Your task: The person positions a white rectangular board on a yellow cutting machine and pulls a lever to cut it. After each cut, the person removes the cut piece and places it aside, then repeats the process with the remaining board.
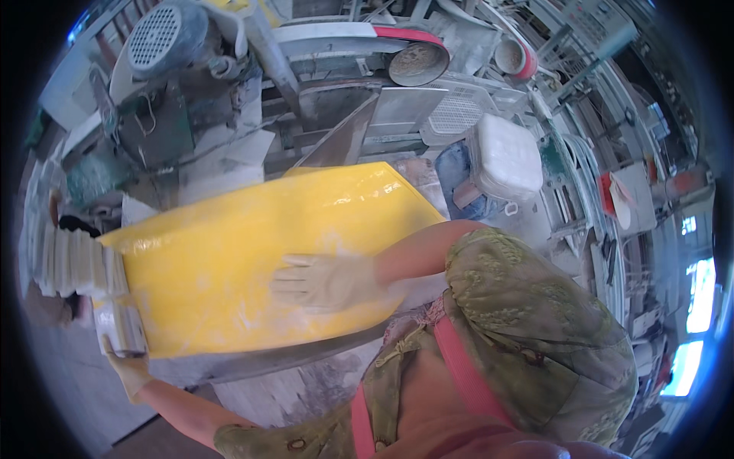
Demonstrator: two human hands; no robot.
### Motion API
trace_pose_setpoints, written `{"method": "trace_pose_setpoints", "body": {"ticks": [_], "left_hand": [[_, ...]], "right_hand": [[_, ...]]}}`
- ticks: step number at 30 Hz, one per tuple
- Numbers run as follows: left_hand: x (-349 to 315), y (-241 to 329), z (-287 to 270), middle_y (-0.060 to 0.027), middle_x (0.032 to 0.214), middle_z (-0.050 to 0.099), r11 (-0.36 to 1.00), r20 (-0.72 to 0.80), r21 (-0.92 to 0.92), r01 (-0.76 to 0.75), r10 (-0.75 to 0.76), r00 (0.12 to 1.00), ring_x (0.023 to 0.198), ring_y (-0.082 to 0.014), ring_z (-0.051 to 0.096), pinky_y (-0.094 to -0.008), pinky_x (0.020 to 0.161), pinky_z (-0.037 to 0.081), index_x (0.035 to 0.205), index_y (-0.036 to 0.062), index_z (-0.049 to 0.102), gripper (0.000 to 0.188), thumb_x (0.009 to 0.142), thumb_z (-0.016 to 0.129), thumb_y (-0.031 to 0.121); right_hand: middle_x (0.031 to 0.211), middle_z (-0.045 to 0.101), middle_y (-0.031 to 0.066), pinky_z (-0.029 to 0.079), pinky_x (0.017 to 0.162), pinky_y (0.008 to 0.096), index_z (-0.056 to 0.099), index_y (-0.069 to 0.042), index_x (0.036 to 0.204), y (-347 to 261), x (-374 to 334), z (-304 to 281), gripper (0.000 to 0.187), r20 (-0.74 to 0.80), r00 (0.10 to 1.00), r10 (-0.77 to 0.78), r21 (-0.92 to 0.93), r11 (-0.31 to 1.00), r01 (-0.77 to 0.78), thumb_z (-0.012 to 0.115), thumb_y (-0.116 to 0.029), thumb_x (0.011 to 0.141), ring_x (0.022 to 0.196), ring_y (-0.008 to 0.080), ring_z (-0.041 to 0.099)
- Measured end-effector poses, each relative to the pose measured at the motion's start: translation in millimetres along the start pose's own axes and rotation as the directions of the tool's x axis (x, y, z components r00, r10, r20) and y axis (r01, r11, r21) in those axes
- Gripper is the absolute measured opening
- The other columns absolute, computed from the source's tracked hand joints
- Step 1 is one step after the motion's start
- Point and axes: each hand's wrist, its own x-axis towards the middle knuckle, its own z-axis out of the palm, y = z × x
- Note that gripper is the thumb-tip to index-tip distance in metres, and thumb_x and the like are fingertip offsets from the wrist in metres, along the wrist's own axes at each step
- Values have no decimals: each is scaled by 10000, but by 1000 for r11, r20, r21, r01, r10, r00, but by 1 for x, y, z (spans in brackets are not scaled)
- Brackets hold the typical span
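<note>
A creased, glossy yellow plastic sheet (229, 222) with white dust on it covers the bench in front of me. My right hand (325, 283), in a pale glove, lies flat on the sheet with its fingers stretched out to the left. At the sheet's left edge, my gloved left hand (126, 372) grips the near end of a small stack of white slabs (118, 327). One finger shows along the outer side of that stack; the others are partly hidden. Just beyond stands a row of upright white slabs (76, 262).
Behind the sheet are a dusty motor (168, 38) with a round grille, leaning panels (401, 107) and a round pan (418, 63). A white lidded plastic tub (506, 157) stands at the back right beside a dark blue item (456, 172). Cluttered racks line the right side.
</note>
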Motion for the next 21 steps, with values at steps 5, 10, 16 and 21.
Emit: {"method": "trace_pose_setpoints", "body": {"ticks": [5,10,16,21], "left_hand": [[-10,16,-2,-204,1203,605,927,-126,376,0,51,991,970,-291,638,-387,750,546,1375,20,539,893,818,709,698],[20,13,-30,-46,753,504,832,-198,554,9,121,973,576,-150,442,-338,465,338,1121,37,620,752,817,689,721],[76,-6,-36,-122,1200,656,835,82,435,-336,335,939,1015,-239,640,-381,787,536,1425,21,537,690,1005,549,568],[42,-19,-17,-185,1242,657,412,-65,835,-366,733,677,1126,-335,623,-425,899,516,1368,-4,562,603,1021,522,487]], "right_hand": [[1564,416,223,199,1239,571,434,15,1489,0,-6,5,563,15,1000,-8,-26,1000,8,433,-283,1011,1473,389,362],[1575,408,208,195,1242,562,442,17,1480,-5,-6,-2,555,-10,1000,6,31,1000,-6,434,-284,1015,1474,372,365],[1492,498,193,263,1217,508,497,12,1429,-6,0,-9,517,-113,992,49,122,992,-35,480,-252,985,1414,333,444],[1536,454,209,216,1249,478,463,11,1477,-8,-2,6,567,134,990,46,22,999,-49,484,-199,951,1464,330,384]]}}
